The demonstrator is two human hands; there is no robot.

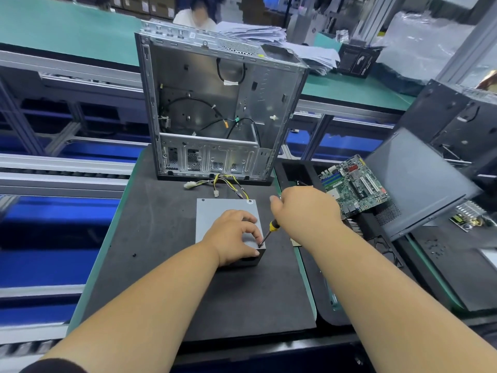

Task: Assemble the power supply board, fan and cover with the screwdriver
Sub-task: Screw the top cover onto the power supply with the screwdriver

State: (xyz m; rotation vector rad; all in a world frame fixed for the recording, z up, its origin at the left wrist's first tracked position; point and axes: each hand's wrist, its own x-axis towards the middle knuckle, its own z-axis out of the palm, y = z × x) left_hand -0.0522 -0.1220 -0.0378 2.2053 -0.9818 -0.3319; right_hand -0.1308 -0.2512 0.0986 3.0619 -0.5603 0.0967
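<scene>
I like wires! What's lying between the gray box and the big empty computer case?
The head view shows yellow and black wires with white plugs on the black mat, running from the power supply toward the case.

Bare black mat (pixel 150 265) lies open left of and in front of the power supply box (pixel 215 211), while the upright computer case (pixel 215 109) blocks the far side, its cable bundle (pixel 223 185) lying between, and the motherboard (pixel 355 184) and leaning side panel (pixel 419 181) crowd the right.

The power supply unit (pixel 226 214) was steadied by the left hand (pixel 234 238) at its near right corner, where the screwdriver (pixel 269 232), gripped in the right hand (pixel 304 208), was tipped. Behind it an open computer case (pixel 215 109) stood upright.
</scene>
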